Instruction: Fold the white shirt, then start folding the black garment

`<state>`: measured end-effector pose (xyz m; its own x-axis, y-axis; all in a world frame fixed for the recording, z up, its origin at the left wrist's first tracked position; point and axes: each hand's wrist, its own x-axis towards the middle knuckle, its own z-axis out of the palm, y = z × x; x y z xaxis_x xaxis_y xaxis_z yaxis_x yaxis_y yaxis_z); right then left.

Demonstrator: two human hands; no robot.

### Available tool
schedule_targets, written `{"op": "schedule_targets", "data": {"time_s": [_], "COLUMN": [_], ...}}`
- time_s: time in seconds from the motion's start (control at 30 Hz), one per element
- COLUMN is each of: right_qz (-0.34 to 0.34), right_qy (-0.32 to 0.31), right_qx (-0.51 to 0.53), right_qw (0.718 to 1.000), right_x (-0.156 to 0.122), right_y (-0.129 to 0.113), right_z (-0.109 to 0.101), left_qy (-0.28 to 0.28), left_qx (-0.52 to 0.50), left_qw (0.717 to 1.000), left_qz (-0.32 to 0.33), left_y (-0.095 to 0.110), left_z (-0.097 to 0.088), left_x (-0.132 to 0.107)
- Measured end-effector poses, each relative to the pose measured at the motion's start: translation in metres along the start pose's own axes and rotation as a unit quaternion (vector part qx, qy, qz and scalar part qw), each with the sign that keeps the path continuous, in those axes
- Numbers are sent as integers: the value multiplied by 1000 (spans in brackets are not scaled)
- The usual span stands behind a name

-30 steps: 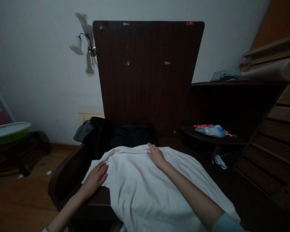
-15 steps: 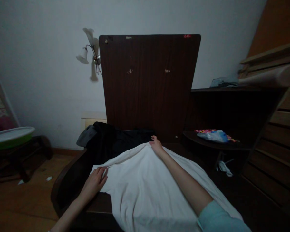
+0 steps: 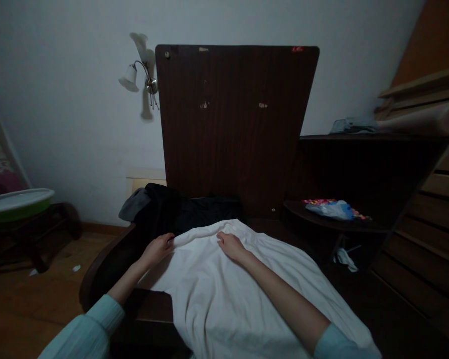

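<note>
A white shirt (image 3: 224, 299) lies spread over a dark wooden seat (image 3: 155, 311), with folds running down its front and what looks like a short sleeve at the left. My left hand (image 3: 159, 251) is closed on the shirt's upper left edge, fingertips partly hidden. Just below the top edge, near the middle, my right hand (image 3: 232, 247) pinches the fabric with curled fingers. The lower part of the shirt hangs toward me and runs out of view at the bottom.
Black clothing (image 3: 202, 212) is heaped behind the shirt, beside a curved armrest (image 3: 93, 271). A tall dark board (image 3: 232, 124) stands at the back. On the right, a shelf (image 3: 310, 214) bears a plastic bag (image 3: 333, 210). A green basin (image 3: 18, 207) sits on a stool at left.
My left hand has moved up and right along the shirt's edge. My right hand has come down and slightly left from the top edge, and the fabric there has shifted.
</note>
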<state>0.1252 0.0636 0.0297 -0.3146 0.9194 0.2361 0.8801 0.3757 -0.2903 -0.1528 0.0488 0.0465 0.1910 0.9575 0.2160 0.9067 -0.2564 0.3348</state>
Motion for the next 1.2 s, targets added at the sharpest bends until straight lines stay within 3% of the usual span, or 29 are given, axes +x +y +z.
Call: {"op": "schedule_targets", "data": {"time_s": [0.17, 0.27, 0.37, 0.47, 0.57, 0.63, 0.67, 0.73, 0.8, 0.87, 0.97, 1.1, 1.2], "right_qz": [-21, -63, -95, -104, -76, -16, 20, 77, 102, 107, 109, 99, 84], "right_qy": [21, 62, 98, 113, 114, 92, 81, 68, 69, 66, 66, 76, 66], "right_qx": [-5, 12, 29, 65, 183, 315, 382, 488, 547, 573, 573, 516, 478], "right_qw": [1000, 996, 990, 986, 974, 944, 920, 866, 828, 810, 809, 847, 872], "right_x": [-24, -37, -42, -40, -35, -30, -28, -25, -24, -23, -24, -24, -22], "right_y": [-2, 1, 4, 7, 10, 15, 17, 22, 25, 26, 25, 22, 22], "right_z": [16, 27, 35, 39, 39, 39, 38, 37, 36, 35, 38, 46, 50], "left_qy": [-70, -105, -130, -131, -93, -81, -105, -224, -230, -182, -121, -53, -12], "left_qx": [0, -136, -276, -337, -315, -306, -305, -289, -256, -211, -148, -121, -118], "left_qw": [997, 983, 946, 925, 942, 949, 945, 917, 916, 938, 967, 988, 993], "left_qz": [-41, -68, -112, -114, -63, 0, 46, 156, 205, 207, 169, 81, 17], "left_y": [1, -5, -8, 2, 32, 62, 77, 101, 113, 108, 76, 30, 16], "left_z": [-2, -7, -13, -20, -23, -24, -24, -24, -22, -16, 0, 23, 33], "left_x": [5, 5, 5, 11, 18, 17, 14, 3, -10, -24, -43, -64, -75]}}
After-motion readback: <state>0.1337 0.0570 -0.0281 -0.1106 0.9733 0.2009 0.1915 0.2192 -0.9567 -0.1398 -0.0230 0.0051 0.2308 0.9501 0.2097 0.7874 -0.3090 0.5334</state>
